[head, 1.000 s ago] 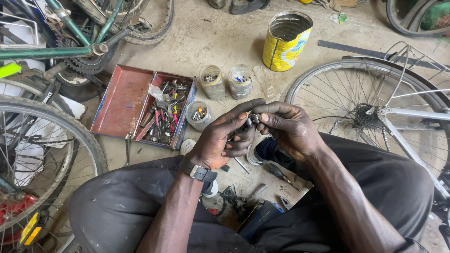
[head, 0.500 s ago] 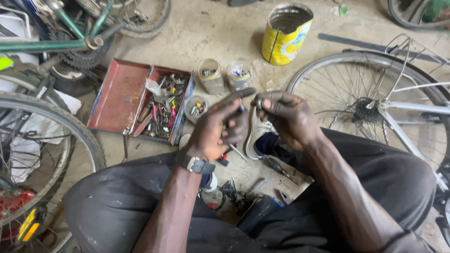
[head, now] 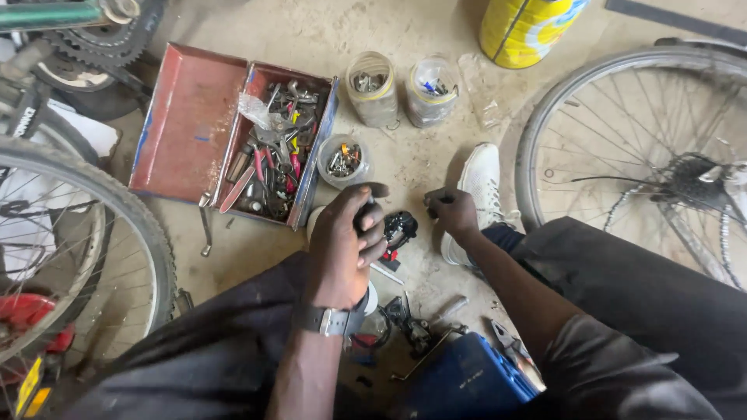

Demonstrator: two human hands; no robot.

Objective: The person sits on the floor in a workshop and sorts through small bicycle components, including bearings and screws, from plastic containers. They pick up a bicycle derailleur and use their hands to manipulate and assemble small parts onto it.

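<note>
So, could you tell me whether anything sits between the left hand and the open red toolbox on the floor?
Yes: a small clear tub of metal bits stands between the left hand and the near corner of the red toolbox. The left hand is closed around a small dark part. Otherwise only bare floor shows.

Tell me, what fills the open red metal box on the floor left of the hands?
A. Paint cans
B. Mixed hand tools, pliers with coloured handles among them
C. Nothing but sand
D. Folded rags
B: the right half of the red metal box is heaped with mixed hand tools, several with red or pink handles, just left of the small clear jar of metal bits.
</note>
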